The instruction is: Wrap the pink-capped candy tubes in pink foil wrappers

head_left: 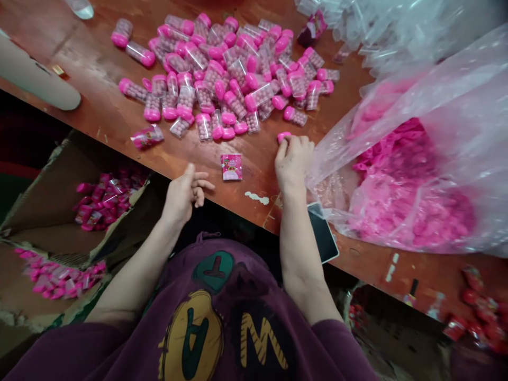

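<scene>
My left hand (pixel 183 194) hovers at the table's near edge with its fingers loosely curled and apart, holding nothing. To its right lies a small stack of pink printed labels (pixel 231 167). My right hand (pixel 294 160) rests on the table with its fingers closed at a pink cap (pixel 283 136); whether a bottle is attached beneath is hidden by the fingers. Beyond both hands spreads a pile of small clear bottles (pixel 234 74) with pink caps and pale pink beads inside. One bottle (pixel 147 136) wrapped in a pink printed sleeve lies left of the labels.
A clear plastic bag (pixel 448 174) of pink pieces stands right of my right arm, partly over a dark phone (pixel 323 233). Clear empty containers (pixel 397 26) lie at the back right. Cardboard boxes (pixel 47 211) with wrapped pink bottles (pixel 105 198) sit below the left edge.
</scene>
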Demonstrator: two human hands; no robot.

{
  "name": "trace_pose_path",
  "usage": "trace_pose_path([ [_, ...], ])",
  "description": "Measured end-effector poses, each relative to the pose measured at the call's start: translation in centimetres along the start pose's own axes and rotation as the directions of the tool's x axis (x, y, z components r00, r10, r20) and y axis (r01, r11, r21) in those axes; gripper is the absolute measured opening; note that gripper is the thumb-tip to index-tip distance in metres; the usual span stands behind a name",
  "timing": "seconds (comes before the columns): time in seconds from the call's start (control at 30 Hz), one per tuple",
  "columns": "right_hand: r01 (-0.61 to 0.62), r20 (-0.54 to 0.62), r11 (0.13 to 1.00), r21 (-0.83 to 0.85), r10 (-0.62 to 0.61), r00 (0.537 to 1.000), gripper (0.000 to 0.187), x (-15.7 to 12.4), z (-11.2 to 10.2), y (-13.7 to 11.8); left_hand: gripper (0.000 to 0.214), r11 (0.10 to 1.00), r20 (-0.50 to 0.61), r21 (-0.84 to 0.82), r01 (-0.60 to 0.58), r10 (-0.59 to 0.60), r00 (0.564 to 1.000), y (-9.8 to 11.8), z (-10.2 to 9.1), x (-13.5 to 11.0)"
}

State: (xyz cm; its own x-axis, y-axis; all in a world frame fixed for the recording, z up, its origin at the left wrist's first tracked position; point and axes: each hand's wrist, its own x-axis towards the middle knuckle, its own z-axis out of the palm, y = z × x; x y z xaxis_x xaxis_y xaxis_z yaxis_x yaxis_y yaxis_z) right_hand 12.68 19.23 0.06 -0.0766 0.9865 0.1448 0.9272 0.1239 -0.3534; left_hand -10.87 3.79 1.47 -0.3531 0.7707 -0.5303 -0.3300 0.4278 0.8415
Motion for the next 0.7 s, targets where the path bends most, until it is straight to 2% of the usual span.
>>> trace_pose_path([
  [0.03, -0.021, 0.009, 0.997, -0.076, 0.022, 1.0, 0.04, 0.3, 0.0, 0.4, 0.043, 0.988, -0.009, 0.098, -0.121, 0.122, 0.992, -0.6, 0.8, -0.7],
  [0.1, -0.007, 0.035, 0.99, -0.142, 0.013, 0.999, 0.043, 0.1, 0.2, 0.6, 0.024, 0.879, 0.08, 0.303, -0.368, 0.361, 0.929, -1.4, 2.6, -1.9],
  [0.17, 0.05, 0.081, 0.986, -0.159, -0.038, 0.996, 0.046, -0.9, 0.3, 0.3, 0.031, 0.728, 0.224, 0.449, -0.518, 0.47, 0.854, -2.1, 4.0, -2.4],
  [0.23, 0.115, 0.15, 0.978, -0.176, -0.089, 0.985, 0.049, -2.1, 0.2, -0.3, 0.036, 0.611, 0.302, 0.544, -0.576, 0.498, 0.813, -3.0, 4.7, -1.8],
  [0.33, 0.237, 0.253, 0.95, -0.202, -0.183, 0.95, 0.054, -3.2, -0.6, -1.0, 0.038, 0.428, 0.347, 0.65, -0.629, 0.568, 0.746, -5.0, 4.7, 0.2],
  [0.43, 0.369, 0.339, 0.906, -0.207, -0.288, 0.896, 0.054, -3.1, -1.7, -1.6, 0.039, 0.206, 0.422, 0.702, -0.681, 0.65, 0.632, -6.8, 4.2, 1.6],
  [0.47, 0.399, 0.359, 0.894, -0.206, -0.31, 0.88, 0.052, -2.9, -2.1, -1.8, 0.038, 0.157, 0.435, 0.701, -0.696, 0.679, 0.592, -7.1, 4.1, 1.7],
  [0.53, 0.428, 0.371, 0.88, -0.208, -0.334, 0.867, 0.045, -2.6, -2.5, -2.1, 0.034, 0.138, 0.41, 0.664, -0.735, 0.755, 0.512, -7.1, 4.0, 1.4],
  [0.6, 0.423, 0.37, 0.883, -0.202, -0.331, 0.868, 0.033, -2.6, -2.6, -2.0, 0.03, 0.167, 0.338, 0.601, -0.782, 0.833, 0.437, -6.7, 4.0, 0.7],
  [0.67, 0.337, 0.335, 0.936, -0.106, -0.286, 0.898, 0.022, -3.4, -2.4, -1.6, 0.027, 0.162, 0.28, 0.548, -0.821, 0.889, 0.362, -6.4, 4.0, -0.2],
  [0.7, 0.258, 0.299, 0.966, 0.007, -0.248, 0.921, 0.019, -4.1, -2.3, -1.3, 0.026, 0.142, 0.269, 0.537, -0.832, 0.905, 0.329, -6.4, 4.0, -0.7],
])
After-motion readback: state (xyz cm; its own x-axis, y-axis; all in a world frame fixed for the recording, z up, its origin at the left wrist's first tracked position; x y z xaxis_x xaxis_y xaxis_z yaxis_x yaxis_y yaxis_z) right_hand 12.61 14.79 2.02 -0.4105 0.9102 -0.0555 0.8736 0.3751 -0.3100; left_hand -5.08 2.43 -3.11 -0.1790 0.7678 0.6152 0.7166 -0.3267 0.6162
